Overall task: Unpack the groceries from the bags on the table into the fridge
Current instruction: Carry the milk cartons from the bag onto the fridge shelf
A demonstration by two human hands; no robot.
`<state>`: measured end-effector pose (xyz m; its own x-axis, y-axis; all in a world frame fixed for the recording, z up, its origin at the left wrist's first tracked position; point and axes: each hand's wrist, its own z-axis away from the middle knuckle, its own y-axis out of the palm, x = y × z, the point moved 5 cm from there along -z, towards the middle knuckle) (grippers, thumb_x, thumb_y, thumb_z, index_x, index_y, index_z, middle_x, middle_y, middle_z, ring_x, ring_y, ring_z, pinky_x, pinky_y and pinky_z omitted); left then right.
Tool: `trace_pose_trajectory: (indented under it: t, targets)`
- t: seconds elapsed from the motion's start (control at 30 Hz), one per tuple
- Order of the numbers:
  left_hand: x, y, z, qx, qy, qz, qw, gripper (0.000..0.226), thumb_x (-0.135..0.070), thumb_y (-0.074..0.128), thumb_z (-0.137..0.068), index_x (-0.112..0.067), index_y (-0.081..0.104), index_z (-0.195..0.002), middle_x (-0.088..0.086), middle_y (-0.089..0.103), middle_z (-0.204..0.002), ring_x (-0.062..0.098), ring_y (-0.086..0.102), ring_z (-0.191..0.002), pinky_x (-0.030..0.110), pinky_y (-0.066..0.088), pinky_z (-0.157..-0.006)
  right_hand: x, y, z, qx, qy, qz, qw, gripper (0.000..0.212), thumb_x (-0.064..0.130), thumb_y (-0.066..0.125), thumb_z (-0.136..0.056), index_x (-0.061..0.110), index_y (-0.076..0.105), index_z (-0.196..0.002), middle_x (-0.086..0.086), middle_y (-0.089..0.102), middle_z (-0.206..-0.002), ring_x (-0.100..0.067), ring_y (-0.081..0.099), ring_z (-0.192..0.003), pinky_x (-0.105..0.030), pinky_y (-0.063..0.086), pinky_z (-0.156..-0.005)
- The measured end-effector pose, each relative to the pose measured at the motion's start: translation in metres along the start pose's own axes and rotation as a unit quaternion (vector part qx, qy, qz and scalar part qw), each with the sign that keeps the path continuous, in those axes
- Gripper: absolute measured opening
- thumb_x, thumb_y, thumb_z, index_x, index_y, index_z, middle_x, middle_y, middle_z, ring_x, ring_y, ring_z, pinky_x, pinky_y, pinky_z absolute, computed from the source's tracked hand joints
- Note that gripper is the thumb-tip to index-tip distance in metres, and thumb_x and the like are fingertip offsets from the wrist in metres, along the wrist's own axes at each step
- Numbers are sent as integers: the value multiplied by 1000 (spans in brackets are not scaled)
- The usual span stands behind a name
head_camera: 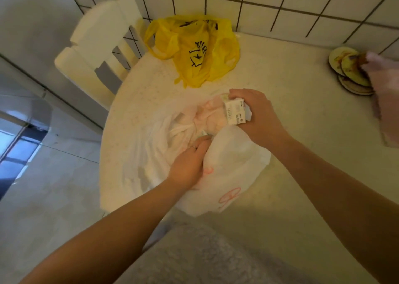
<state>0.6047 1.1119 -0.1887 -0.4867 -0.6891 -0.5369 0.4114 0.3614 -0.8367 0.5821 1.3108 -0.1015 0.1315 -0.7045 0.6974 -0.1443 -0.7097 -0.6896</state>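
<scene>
Nearest, low in the centre of the frame, the left hand (pixel 190 165) reaches into the mouth of the white bag (pixel 228 167). Its fingertips are buried in the folds of plastic, so I cannot tell whether they grip anything there. Just beyond, right of centre, the right hand (pixel 254 113) is curled round a small white carton (pixel 236 112), lifted just clear of the bag's opening.

The step in hand looks like emptying this bag. It should go best if the left hand pins the bag's rim down and open while the right draws the carton straight out, so the loose plastic does not come up with it.

The carton's printed face is turned toward the camera, and its long axis seems to run roughly top to bottom of the frame, leaning slightly.

Farther up the table (pixel 302 132), top centre, lies a crumpled yellow bag (pixel 194 50), well apart from both hands.
</scene>
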Motion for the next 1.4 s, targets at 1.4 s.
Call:
trace_pose_trajectory:
  t: [1.4]
  targets:
    - [271, -180, 531, -272, -292, 708, 582, 52, -59, 45, -90, -30, 56, -130, 6, 74, -116, 19, 62, -81, 36, 50, -76, 466, 400, 190, 207, 168, -325, 907, 39, 63, 53, -81, 29, 54, -100, 8, 67, -81, -13, 70, -76, -39, 59, -68]
